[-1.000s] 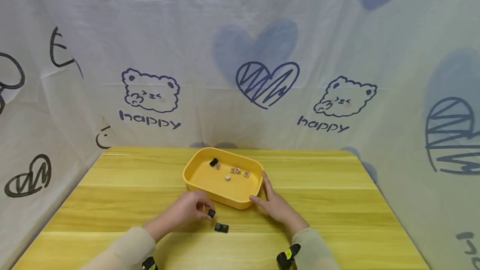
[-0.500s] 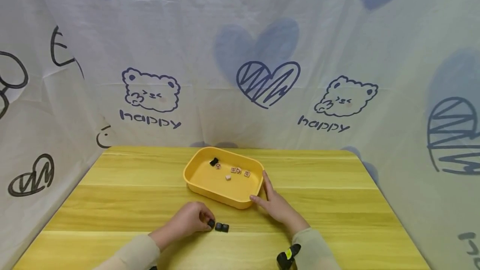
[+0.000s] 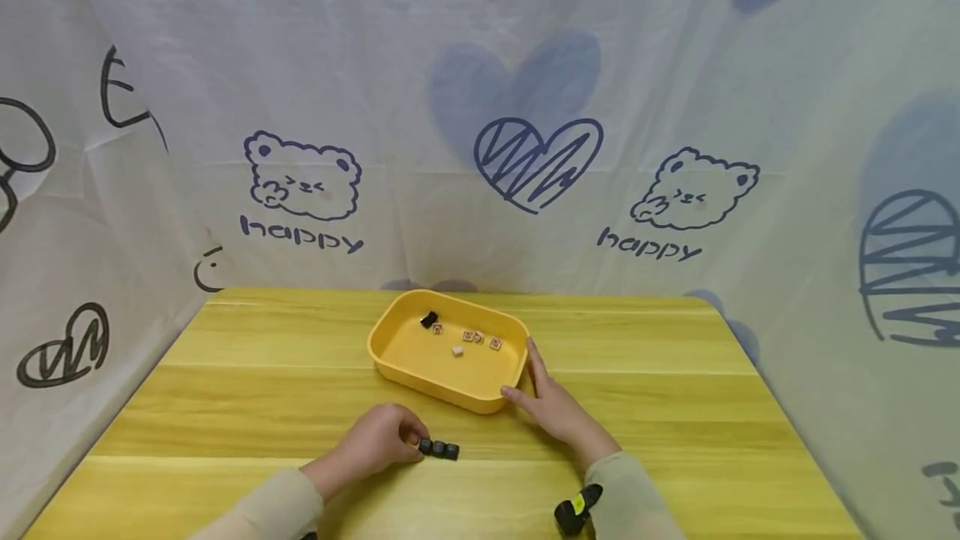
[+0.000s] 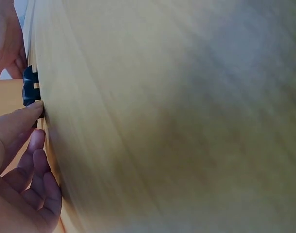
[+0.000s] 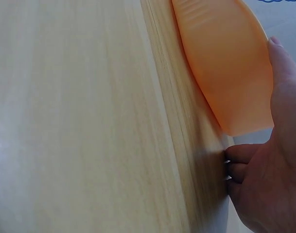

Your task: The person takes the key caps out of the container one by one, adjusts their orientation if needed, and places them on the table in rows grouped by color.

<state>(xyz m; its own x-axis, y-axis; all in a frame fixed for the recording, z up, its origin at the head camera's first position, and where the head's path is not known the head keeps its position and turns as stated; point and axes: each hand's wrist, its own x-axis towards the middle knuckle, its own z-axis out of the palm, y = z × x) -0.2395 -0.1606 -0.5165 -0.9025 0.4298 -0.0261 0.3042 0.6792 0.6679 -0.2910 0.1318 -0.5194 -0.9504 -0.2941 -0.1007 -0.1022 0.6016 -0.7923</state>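
Three small black keycap-like blocks point(image 3: 439, 447) stand in a touching row on the wooden table. My left hand point(image 3: 382, 435) pinches the leftmost one between thumb and fingers; in the left wrist view the thumb covers part of that row of blocks point(image 4: 30, 87). At the back stands a yellow tray point(image 3: 420, 382), its near right corner held between the thumb and fingers of my right hand point(image 3: 557, 413). In the right wrist view the thumb reaches the rim of the tray point(image 5: 225, 68), while other fingertips point(image 5: 234, 154) rest low beside it.
Inside the tray lie a black piece point(image 3: 428, 320), several beige pieces with square markings point(image 3: 468, 337) and a plain pale piece point(image 3: 457, 352). A printed cloth point(image 3: 420, 107) hangs behind and beside the wooden table point(image 3: 675, 407).
My left hand has brought its black block down toward me and set it against the left end of the pair, making a row. The right hand and the tray have stayed in place.
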